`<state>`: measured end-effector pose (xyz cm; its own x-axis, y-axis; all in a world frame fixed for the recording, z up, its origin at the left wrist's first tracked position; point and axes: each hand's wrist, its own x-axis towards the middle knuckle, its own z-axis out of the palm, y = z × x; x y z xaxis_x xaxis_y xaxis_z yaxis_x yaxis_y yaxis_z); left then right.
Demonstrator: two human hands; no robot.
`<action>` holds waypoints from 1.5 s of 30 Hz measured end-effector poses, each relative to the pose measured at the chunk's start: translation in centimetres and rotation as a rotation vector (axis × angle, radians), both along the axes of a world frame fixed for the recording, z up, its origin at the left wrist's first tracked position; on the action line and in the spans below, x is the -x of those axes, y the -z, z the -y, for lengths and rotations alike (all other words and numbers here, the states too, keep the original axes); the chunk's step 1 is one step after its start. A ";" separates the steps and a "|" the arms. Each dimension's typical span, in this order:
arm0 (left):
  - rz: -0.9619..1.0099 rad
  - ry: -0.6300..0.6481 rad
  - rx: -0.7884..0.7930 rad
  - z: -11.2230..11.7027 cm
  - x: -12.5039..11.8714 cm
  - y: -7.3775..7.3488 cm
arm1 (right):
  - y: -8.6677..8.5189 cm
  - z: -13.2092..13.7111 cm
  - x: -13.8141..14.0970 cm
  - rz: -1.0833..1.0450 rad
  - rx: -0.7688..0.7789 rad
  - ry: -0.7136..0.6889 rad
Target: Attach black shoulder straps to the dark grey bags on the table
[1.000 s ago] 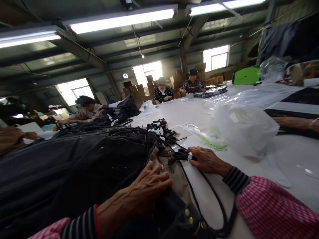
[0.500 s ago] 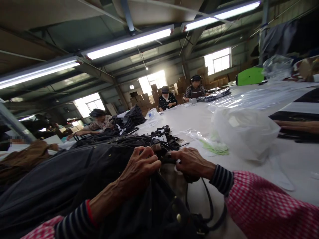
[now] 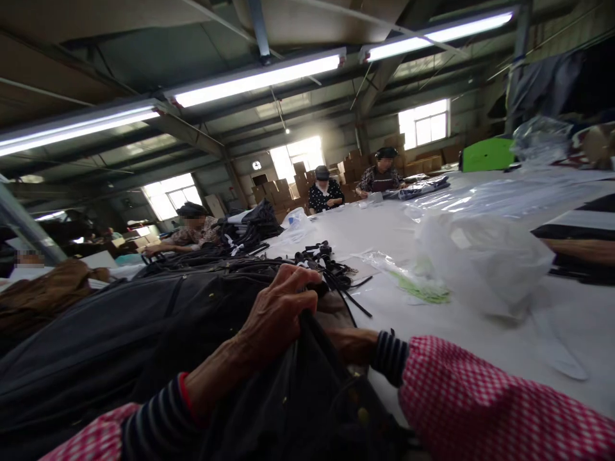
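Observation:
My left hand [image 3: 278, 314] is closed in a fist on the dark fabric of a black bag [image 3: 307, 397], pulling it up in front of me. My right hand [image 3: 353, 342] is mostly hidden behind that raised fabric; only the wrist and the striped cuff show, so its fingers cannot be seen. A big pile of black bags [image 3: 120, 333] lies to the left of my hands. Black straps [image 3: 327, 262] lie in a bunch just beyond my left hand on the white table [image 3: 552, 320].
A white plastic bag [image 3: 480, 256] and a clear packet with green pieces [image 3: 413, 285] lie to the right. Another person's forearm [image 3: 581, 250] rests at the right edge. Three people sit at the far side, with cardboard boxes [image 3: 278, 189] behind them.
My left hand rose and gripped the bag fabric, lifting it. My right hand, first flat on the straps, slipped back behind the fabric. The camera tilted slightly.

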<state>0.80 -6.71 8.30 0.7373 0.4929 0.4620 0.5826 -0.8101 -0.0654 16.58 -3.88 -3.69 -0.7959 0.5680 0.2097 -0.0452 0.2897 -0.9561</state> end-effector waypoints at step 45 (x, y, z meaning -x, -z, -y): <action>0.425 -0.817 0.718 -21.4 -3.8 11.5 | -1.8 -9.4 -9.6 0.593 -0.567 0.514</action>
<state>4.62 14.67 -3.16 -0.0669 0.9976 0.0179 0.8124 0.0441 0.5815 26.23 5.54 -1.88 -0.5432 0.8143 0.2046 0.6603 0.5648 -0.4949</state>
